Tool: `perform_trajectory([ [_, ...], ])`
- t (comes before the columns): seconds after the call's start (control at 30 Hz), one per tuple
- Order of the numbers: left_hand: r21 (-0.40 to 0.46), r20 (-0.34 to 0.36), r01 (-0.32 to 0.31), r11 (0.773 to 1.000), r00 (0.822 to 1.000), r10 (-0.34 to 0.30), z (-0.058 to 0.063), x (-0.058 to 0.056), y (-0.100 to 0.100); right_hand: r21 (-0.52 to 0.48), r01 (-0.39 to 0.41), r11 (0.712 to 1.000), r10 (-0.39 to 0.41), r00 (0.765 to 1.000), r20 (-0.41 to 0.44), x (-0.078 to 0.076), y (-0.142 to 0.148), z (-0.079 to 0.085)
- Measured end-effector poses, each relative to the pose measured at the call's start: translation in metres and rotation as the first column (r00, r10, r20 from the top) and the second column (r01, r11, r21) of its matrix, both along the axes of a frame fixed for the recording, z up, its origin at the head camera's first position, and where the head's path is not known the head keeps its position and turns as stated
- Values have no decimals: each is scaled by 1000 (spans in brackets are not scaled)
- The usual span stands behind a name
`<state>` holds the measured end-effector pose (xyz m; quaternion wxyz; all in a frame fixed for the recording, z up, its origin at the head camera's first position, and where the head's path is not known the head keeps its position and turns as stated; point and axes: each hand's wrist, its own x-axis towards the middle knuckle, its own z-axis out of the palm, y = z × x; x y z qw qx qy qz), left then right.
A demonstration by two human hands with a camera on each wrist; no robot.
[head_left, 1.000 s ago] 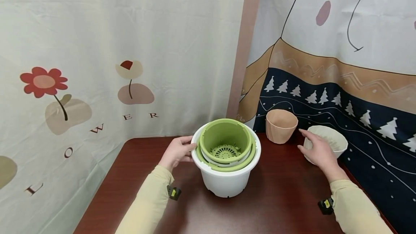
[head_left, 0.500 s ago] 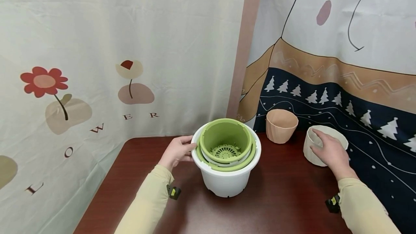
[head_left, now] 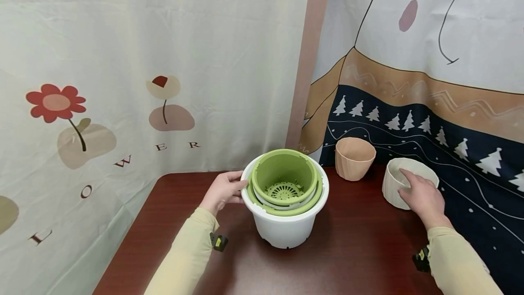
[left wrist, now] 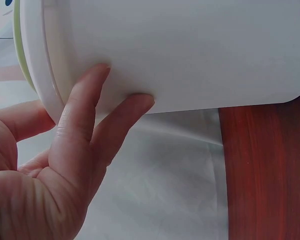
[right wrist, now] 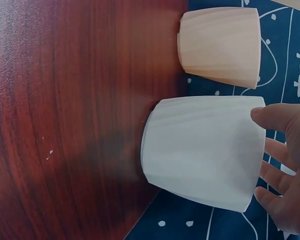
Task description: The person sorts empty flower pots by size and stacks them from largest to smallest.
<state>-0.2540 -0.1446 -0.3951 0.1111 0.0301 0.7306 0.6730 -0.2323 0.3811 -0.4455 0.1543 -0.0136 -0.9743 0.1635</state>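
Observation:
A large white flowerpot stands upright at the middle of the table, with green and white pots nested inside it. The innermost green pot has a slotted bottom. My left hand grips the white pot's rim at its left side; in the left wrist view, fingertips lie against the outer wall below the rim. My right hand is at a smaller off-white fluted pot, fingers over its opening and thumb by the outside of the rim. The right wrist view shows those fingers spread and fairly straight, the tips partly hidden behind the rim.
A peach fluted pot stands at the back right, between the nested pots and the off-white one. The dark red table meets a pale curtain behind and a dark blue printed cloth along its right edge.
My right hand has moved to the right, from the left side of the off-white pot to above its near right side. My left hand and the nested pots have stayed put.

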Motion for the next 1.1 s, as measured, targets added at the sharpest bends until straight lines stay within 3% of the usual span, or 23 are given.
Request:
perform_trajectory([
  [0.53,-11,1,-8,1000,1000,8,-1,0,0,78,4,997,-4,1000,6,-1,5,-11],
  [1.1,-15,7,-19,1000,1000,19,0,1,1,115,25,993,-20,999,-45,0,7,-15],
])
